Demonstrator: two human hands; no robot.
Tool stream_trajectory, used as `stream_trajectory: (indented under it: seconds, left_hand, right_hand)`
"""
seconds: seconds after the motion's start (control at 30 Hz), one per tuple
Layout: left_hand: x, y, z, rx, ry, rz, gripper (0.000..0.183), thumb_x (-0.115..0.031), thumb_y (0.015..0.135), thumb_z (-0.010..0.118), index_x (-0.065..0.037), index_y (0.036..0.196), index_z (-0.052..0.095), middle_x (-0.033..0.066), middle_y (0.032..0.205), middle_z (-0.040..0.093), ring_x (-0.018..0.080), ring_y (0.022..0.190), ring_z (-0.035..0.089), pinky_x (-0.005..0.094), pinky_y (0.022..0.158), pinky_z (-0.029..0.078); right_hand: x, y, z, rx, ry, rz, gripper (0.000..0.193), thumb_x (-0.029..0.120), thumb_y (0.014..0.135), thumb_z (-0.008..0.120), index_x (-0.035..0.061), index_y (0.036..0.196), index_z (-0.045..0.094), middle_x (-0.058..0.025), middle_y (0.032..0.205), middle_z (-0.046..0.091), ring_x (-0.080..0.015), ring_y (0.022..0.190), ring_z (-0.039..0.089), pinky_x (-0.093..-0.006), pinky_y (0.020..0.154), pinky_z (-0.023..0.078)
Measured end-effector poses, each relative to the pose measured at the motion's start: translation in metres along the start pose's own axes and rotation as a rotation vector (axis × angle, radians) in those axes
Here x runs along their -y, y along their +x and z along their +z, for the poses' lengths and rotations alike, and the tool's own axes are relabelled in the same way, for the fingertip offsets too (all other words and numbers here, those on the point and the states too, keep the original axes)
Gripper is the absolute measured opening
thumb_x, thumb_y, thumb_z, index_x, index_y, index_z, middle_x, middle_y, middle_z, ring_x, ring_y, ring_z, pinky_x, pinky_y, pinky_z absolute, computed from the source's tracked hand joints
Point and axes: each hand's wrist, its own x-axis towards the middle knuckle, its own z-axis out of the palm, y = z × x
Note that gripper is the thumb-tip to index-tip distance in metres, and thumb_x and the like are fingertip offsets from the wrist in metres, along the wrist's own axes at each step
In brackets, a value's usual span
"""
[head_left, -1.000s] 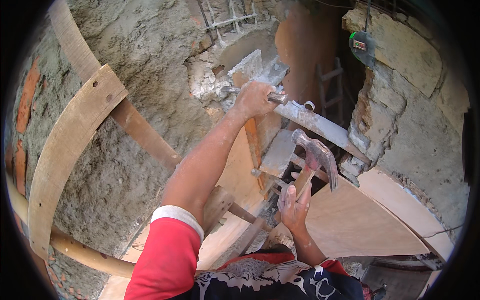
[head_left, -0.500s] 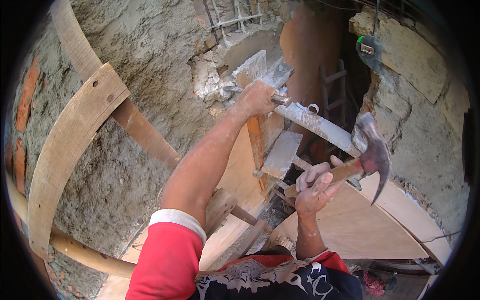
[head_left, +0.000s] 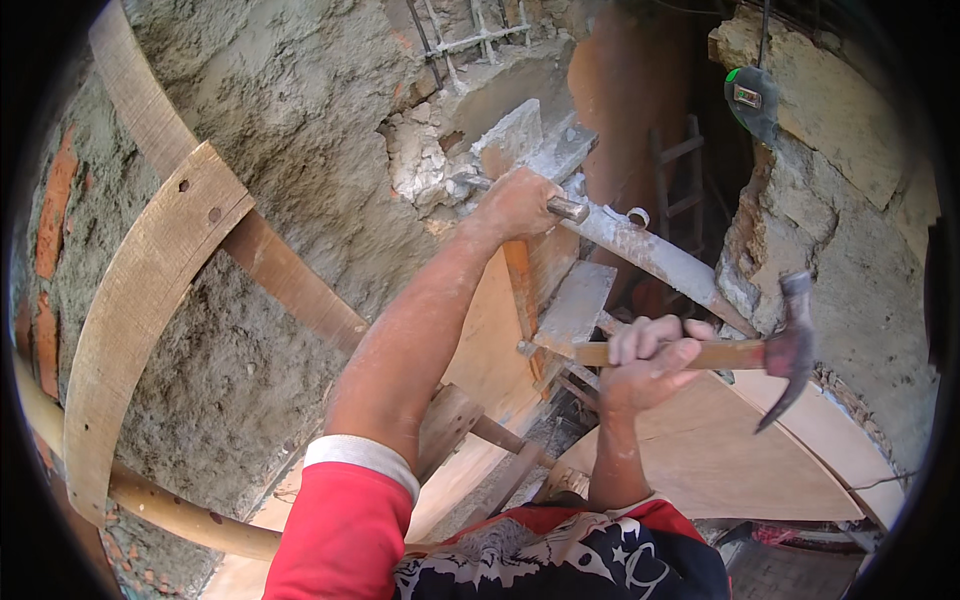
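My left hand (head_left: 515, 205) is wrapped round a steel chisel (head_left: 569, 209). Its blunt end sticks out to the right of my fist, and its far end points left at the broken masonry (head_left: 415, 165). Lower right, my right hand (head_left: 650, 362) grips the wooden handle of a claw hammer (head_left: 790, 350). The hammer lies nearly level, its head well to the right of the chisel and its claw curving down. Right beside my left fist are a dusty board (head_left: 560, 150) and a whitened beam (head_left: 650, 255).
Nailed planks (head_left: 150, 270) and a round pole (head_left: 190, 510) cross the left side before a rough plastered wall (head_left: 290, 100). Plywood sheets (head_left: 710, 450) lie below my right hand. A tape measure (head_left: 750, 100) hangs at the upper right. Rebar (head_left: 480, 40) juts out at the top.
The hammer has swung from a slant to nearly level, its head lower and further right. My right hand's fingers have closed more round the handle. My left hand keeps the chisel in place.
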Motion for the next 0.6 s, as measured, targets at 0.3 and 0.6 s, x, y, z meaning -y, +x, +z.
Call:
stream_trajectory:
  seconds: [0.3, 0.6]
  left_hand:
    - [-0.002, -0.004, -0.007, -0.004, -0.086, -0.037, 0.017, -0.023, 0.08, 0.071, -0.006, 0.078, 0.072, 0.0159, 0.065, 0.066, 0.0284, 0.061, 0.066, 0.0395, 0.061, 0.05]
    - [-0.004, -0.006, -0.008, 0.014, -0.111, -0.068, 0.012, -0.015, 0.076, 0.066, -0.009, 0.084, 0.073, 0.02, 0.079, 0.067, 0.0402, 0.075, 0.065, 0.0455, 0.069, 0.053]
  right_hand:
    - [-0.001, 0.003, -0.011, 0.095, -0.278, 0.251, 0.032, 0.034, 0.106, 0.048, 0.0064, 0.121, 0.049, -0.0016, 0.073, 0.048, -0.0078, 0.054, 0.042, -0.0232, 0.046, 0.035]
    - [-0.004, 0.003, -0.029, 0.089, -0.43, 0.444, 0.028, 0.032, 0.107, 0.045, 0.0085, 0.123, 0.043, 0.0013, 0.068, 0.04, -0.0049, 0.048, 0.036, -0.023, 0.04, 0.031]
